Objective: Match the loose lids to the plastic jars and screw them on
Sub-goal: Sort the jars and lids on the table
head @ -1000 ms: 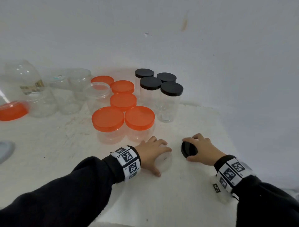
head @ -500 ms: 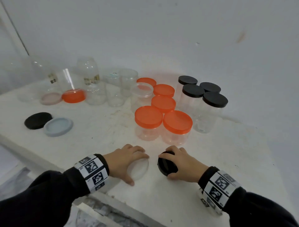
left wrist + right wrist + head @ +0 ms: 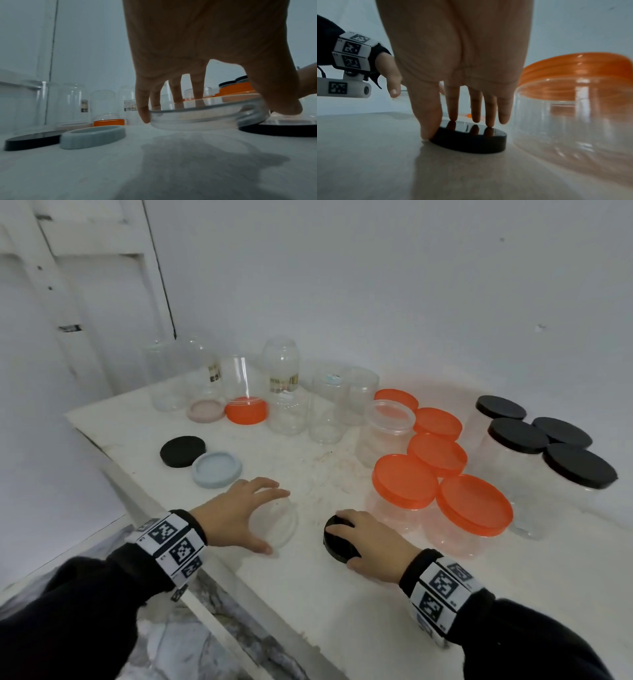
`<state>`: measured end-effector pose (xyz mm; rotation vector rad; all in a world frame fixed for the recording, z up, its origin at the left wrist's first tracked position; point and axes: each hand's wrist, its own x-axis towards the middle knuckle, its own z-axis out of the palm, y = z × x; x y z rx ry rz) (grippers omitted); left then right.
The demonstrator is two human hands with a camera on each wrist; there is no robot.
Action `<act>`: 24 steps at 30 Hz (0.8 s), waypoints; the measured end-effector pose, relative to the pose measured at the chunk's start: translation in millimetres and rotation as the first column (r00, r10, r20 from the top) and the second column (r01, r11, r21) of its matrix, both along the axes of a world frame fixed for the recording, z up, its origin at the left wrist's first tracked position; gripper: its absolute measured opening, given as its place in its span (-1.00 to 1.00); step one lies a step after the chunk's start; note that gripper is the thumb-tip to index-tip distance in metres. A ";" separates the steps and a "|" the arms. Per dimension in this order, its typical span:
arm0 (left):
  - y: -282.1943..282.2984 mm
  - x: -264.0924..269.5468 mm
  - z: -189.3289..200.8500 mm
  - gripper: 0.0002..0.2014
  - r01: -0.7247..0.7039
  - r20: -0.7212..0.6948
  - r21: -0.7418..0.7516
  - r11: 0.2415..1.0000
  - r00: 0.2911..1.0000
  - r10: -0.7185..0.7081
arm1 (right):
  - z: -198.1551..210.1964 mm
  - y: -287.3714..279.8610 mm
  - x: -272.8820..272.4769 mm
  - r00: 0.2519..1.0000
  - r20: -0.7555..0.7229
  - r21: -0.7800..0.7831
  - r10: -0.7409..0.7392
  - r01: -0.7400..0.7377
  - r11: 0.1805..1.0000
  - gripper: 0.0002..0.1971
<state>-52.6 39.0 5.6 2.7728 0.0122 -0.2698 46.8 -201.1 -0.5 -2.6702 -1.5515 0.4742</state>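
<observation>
My left hand [image 3: 270,520] grips a clear lid [image 3: 286,529] near the table's front edge, thumb on the near rim and fingers on the far rim. The left wrist view shows the clear lid [image 3: 202,117] low over the table under the left hand [image 3: 216,115]. My right hand [image 3: 356,542] holds a black lid [image 3: 334,547] just right of it. In the right wrist view the right hand [image 3: 457,129] has its thumb at the side of the black lid [image 3: 471,140] and its fingertips on top. Several lidless clear jars [image 3: 329,409] stand at the back.
Orange-lidded jars [image 3: 474,505] stand close to the right of my right hand, with black-lidded jars [image 3: 579,470] behind them. A loose black lid [image 3: 183,451], a grey-blue lid [image 3: 216,469], a pink lid [image 3: 205,410] and an orange lid [image 3: 246,409] lie to the left. The table edge [image 3: 137,501] runs under my left wrist.
My view has swung to the left, bringing the loose lids and back jars into sight. Both hands, each with its lid, have shifted left relative to the orange-lidded jars.
</observation>
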 end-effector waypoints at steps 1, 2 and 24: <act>8.7 1.2 1.9 -0.03 -0.009 0.002 -0.005 1.000 1.000 0.009 | -0.3 8.6 3.2 1.000 -0.002 -0.001 -0.010 0.010 1.000 -0.39; 16.8 2.9 4.3 0.00 -0.014 0.005 -0.008 1.000 1.000 0.015 | -0.5 16.6 6.3 1.000 -0.007 -0.004 -0.022 0.022 1.000 -0.39; 207.7 66.0 16.5 -0.08 0.018 0.190 -0.117 0.993 0.982 0.005 | 44.4 191.1 78.8 0.970 0.018 0.114 -0.242 0.239 0.964 -0.55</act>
